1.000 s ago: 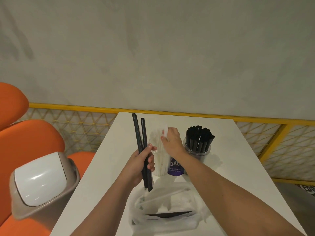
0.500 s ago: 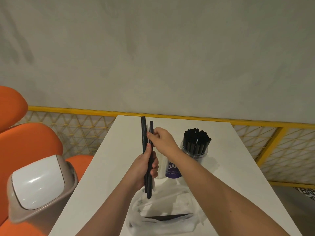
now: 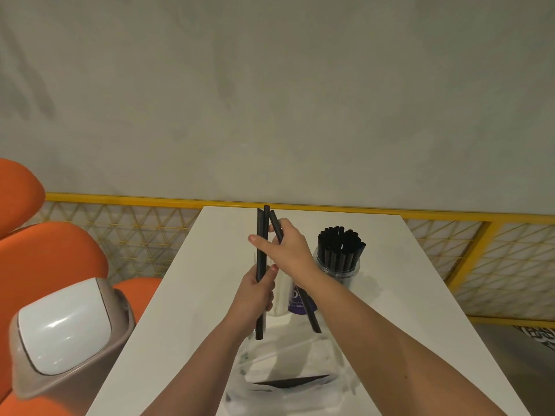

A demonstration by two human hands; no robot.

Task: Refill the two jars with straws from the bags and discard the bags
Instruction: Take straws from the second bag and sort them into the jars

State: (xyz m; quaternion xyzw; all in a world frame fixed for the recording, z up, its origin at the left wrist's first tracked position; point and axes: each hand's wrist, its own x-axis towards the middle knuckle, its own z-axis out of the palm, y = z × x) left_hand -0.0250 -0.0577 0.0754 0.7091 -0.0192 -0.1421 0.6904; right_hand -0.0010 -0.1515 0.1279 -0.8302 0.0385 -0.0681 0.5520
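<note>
Black straws (image 3: 262,223), two of them, ran from twelve to six o'clock in the left hand (image 3: 257,295), whose fingers were curled round their lower halves above the white worktop (image 3: 195,295). The right hand (image 3: 292,250) sat just above it and pinched a third straw (image 3: 312,319) near its top. That one leaned, its long axis from about eleven down to five o'clock, its upper end touching or almost touching the pair. The jar of black straws (image 3: 338,273), already packed, stood close at three o'clock from the right hand, plainly the nearer of the two, so the loose straw probably had only to swing upright and drop in. A second jar (image 3: 282,295), with white contents and a purple label, was half hidden behind both hands. At six o'clock lay a crumpled clear bag (image 3: 300,361) with a dark strip inside; whether one bag or two I could not tell. One lidded bin (image 3: 66,334) waited at eight o'clock.
</note>
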